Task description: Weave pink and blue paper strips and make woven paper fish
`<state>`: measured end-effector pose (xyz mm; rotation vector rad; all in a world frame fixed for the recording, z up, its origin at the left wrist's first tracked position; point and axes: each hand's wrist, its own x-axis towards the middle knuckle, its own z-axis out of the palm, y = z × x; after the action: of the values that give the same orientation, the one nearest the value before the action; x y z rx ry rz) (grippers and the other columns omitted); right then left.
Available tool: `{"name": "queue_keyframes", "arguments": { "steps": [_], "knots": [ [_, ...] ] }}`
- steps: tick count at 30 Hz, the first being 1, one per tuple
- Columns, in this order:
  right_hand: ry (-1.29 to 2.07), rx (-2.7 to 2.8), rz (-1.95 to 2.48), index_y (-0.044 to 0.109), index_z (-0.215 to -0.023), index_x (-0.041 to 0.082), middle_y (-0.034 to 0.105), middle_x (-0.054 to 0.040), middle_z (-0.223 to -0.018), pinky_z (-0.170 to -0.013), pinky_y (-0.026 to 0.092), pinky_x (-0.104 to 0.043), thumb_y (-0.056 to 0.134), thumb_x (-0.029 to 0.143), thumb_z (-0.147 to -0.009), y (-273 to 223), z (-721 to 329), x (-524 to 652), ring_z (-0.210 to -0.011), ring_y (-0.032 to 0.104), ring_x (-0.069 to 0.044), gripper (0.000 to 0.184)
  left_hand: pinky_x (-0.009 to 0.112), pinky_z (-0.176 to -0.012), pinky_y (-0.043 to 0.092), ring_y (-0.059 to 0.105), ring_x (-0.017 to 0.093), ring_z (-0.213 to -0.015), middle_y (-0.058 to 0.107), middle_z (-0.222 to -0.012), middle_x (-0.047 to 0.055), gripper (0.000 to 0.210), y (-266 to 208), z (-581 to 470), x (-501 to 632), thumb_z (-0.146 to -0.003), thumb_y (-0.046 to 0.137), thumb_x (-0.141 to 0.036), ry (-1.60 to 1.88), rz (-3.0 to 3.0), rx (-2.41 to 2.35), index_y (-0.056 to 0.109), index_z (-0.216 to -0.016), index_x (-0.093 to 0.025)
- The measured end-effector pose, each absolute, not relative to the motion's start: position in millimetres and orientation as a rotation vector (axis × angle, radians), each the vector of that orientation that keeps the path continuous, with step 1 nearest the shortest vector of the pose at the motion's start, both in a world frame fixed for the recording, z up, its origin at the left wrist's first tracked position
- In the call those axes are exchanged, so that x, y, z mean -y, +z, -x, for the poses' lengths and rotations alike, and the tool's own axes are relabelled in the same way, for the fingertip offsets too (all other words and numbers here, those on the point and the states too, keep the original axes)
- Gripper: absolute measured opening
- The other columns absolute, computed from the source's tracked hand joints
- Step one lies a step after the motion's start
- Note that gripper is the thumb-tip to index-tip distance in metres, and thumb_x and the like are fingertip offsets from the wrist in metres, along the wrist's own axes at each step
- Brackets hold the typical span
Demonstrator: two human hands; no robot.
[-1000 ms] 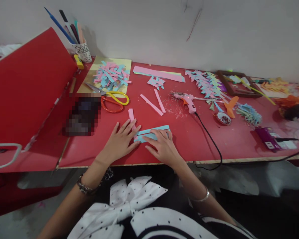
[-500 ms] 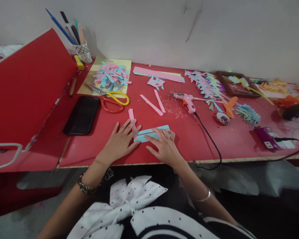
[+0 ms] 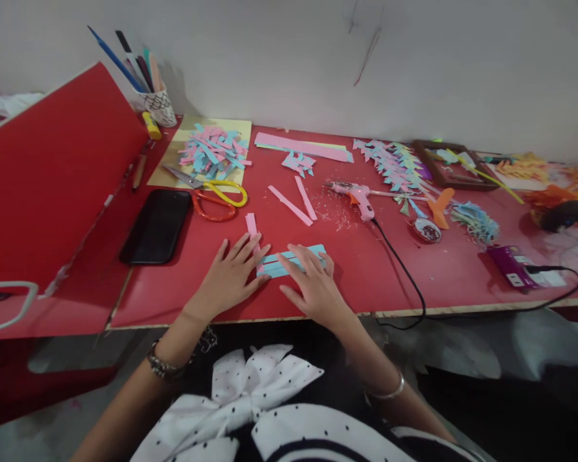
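Light blue paper strips (image 3: 271, 269) lie side by side near the table's front edge, with narrow red gaps between them. My left hand (image 3: 230, 274) rests flat, fingers spread, its tips on the left ends of the strips. Under those fingertips a pink paper strip (image 3: 251, 223) sticks out away from me; its lower part is hidden. My right hand (image 3: 313, 282) lies over the right part of the blue strips, fingers stretched out and touching them. Two more pink strips (image 3: 291, 205) lie apart just beyond.
Scissors (image 3: 216, 192) and a black phone (image 3: 157, 226) lie to the left. Cut paper pieces (image 3: 214, 151) are heaped on a yellow sheet (image 3: 171, 146). A pink glue gun (image 3: 359, 196) lies right, its cord (image 3: 404, 269) running to a purple power box (image 3: 510, 266).
The right hand's fingers have shifted slightly on the blue strips, and the gaps between the strips show more. The left hand stays in place. The view has tilted a little.
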<state>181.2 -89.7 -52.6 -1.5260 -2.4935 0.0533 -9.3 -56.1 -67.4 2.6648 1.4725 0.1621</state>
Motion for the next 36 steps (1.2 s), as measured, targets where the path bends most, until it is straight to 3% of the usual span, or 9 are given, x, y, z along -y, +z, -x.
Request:
{"name": "queue_keyframes", "arguments": {
  "steps": [5, 12, 19, 27, 36],
  "knots": [
    [0.156, 2.536, 1.553, 0.036, -0.13, 0.017, 0.037, -0.0099, -0.136, -0.1, 0.015, -0.048, 0.029, 0.036, -0.088, -57, -172, 87, -0.126, 0.028, -0.022, 0.047, 0.046, -0.102, 0.024, 0.03, 0.023, -0.127, 0.034, -0.138, 0.011, 0.054, -69, 17, 55, -0.085, 0.029, -0.048, 0.359, -2.609, -1.404, 0.033, -0.131, -0.02],
    [0.253, 2.491, 1.541, 0.04, -0.127, 0.017, 0.041, -0.0115, -0.133, -0.101, 0.011, -0.049, 0.035, 0.038, -0.086, -53, -163, 77, -0.124, 0.033, -0.022, 0.047, 0.041, -0.085, 0.042, 0.051, 0.026, -0.1, 0.057, -0.109, 0.012, 0.044, -68, 20, 58, -0.079, 0.046, -0.045, 0.557, -2.516, -1.509, 0.052, -0.11, -0.014],
    [0.322, 2.456, 1.521, 0.048, -0.119, 0.018, 0.049, -0.0112, -0.125, -0.101, 0.006, -0.051, 0.037, 0.036, -0.086, -54, -155, 74, -0.116, 0.041, -0.022, 0.039, 0.04, -0.083, 0.043, 0.052, 0.026, -0.098, 0.058, -0.107, 0.008, 0.032, -68, 18, 60, -0.077, 0.05, -0.04, 0.57, -2.542, -1.517, 0.057, -0.102, -0.02],
    [0.295, 2.429, 1.5, 0.047, -0.119, 0.022, 0.051, -0.0087, -0.123, -0.101, 0.004, -0.05, 0.038, 0.034, -0.086, -56, -157, 75, -0.114, 0.044, -0.021, 0.036, 0.044, -0.093, 0.037, 0.054, 0.024, -0.099, 0.059, -0.108, 0.008, 0.028, -69, 19, 61, -0.081, 0.046, -0.037, 0.615, -2.593, -1.476, 0.057, -0.101, -0.021],
    [0.276, 2.487, 1.451, 0.054, -0.112, 0.025, 0.055, -0.0047, -0.121, -0.101, 0.004, -0.049, 0.039, 0.027, -0.087, -55, -155, 74, -0.111, 0.046, -0.019, 0.029, 0.041, -0.089, 0.04, 0.056, 0.023, -0.097, 0.062, -0.105, 0.007, 0.024, -69, 18, 61, -0.08, 0.047, -0.031, 0.625, -2.551, -1.493, 0.057, -0.098, -0.02]
  ]
}}
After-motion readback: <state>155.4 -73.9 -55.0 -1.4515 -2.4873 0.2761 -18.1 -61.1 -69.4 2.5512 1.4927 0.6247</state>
